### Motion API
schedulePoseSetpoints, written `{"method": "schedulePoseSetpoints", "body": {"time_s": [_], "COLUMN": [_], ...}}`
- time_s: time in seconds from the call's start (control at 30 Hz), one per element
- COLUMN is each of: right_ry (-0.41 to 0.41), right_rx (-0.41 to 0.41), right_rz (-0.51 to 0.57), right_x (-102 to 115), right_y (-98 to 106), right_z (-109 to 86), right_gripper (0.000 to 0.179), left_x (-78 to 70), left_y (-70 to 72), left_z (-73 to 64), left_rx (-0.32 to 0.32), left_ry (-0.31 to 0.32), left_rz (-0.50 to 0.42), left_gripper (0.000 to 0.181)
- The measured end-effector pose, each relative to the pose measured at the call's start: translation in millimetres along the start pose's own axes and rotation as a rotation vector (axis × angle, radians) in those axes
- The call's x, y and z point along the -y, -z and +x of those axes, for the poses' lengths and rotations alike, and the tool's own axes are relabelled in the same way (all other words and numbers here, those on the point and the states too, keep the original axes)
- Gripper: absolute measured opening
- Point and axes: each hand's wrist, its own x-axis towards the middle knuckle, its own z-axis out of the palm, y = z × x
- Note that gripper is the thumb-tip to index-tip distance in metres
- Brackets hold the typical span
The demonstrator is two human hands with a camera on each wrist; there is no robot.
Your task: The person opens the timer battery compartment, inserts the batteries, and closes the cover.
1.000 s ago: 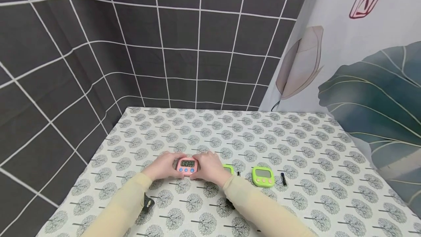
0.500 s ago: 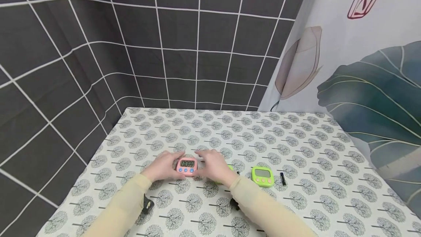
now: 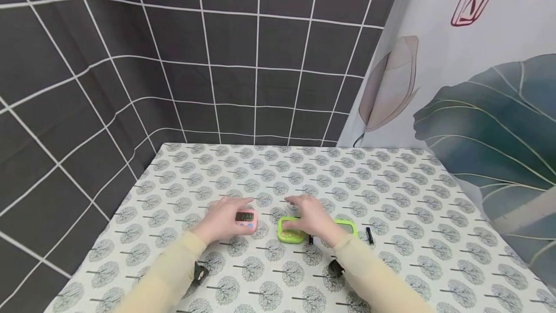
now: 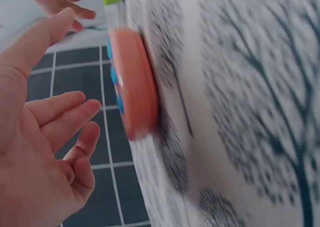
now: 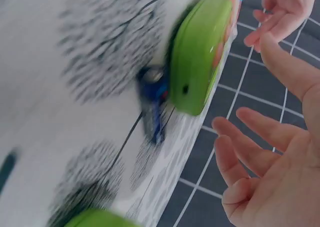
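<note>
My left hand (image 3: 223,219) is beside a pink digital timer (image 3: 247,220) lying on the cloth, its display up. Relaxed fingers and a visible gap from the timer (image 4: 132,84) show in the left wrist view. Over the nearer green timer (image 3: 290,238) hovers my right hand (image 3: 313,219), thumb and fingers spread apart. The right wrist view has that green timer (image 5: 200,54) standing clear of the right fingers (image 5: 240,149). Close against its side lies a dark blue battery (image 5: 152,104).
A second green timer (image 3: 347,227) lies partly hidden behind the right wrist, with another dark battery (image 3: 369,235) to its right. The tree-patterned tablecloth (image 3: 269,274) covers the table. A dark gridded curtain (image 3: 234,86) hangs along the back and left.
Both hands held the pink timer a second ago. My right hand has let go and moved right, over the nearer green timer. My left hand has come off the pink timer.
</note>
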Motion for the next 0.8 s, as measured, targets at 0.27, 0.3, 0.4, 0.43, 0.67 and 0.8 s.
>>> {"method": "schedulePoseSetpoints", "body": {"time_s": [0.27, 0.3, 0.4, 0.43, 0.67, 0.8], "right_ry": [-0.005, -0.004, -0.003, -0.002, 0.014, 0.008], "right_rx": [0.052, 0.057, 0.076, 0.078, 0.083, 0.091], "right_rz": [-0.086, -0.096, -0.111, -0.115, -0.089, -0.063], "right_x": [-13, -14, -17, -17, -19, -18], "right_y": [4, 4, 3, 2, 1, 1], "right_z": [-17.7, -18.8, -20.5, -20.9, -22.7, -22.3], "right_gripper": [0.077, 0.075, 0.072, 0.071, 0.06, 0.059], "left_x": [-28.3, -32.2, -43.0, -46.7, -59.5, -57.4], "left_y": [-10.3, -11.9, -17.0, -18.8, -34.3, -39.4], "left_z": [3.9, 4.7, 8.0, 9.1, 17.7, 20.4], "left_rx": [0.023, 0.031, 0.058, 0.061, 0.086, 0.096], "left_ry": [-0.094, -0.094, -0.089, -0.082, -0.115, -0.104], "left_rz": [0.044, 0.05, 0.069, 0.081, 0.109, 0.099], "left_gripper": [0.079, 0.079, 0.081, 0.082, 0.08, 0.079]}}
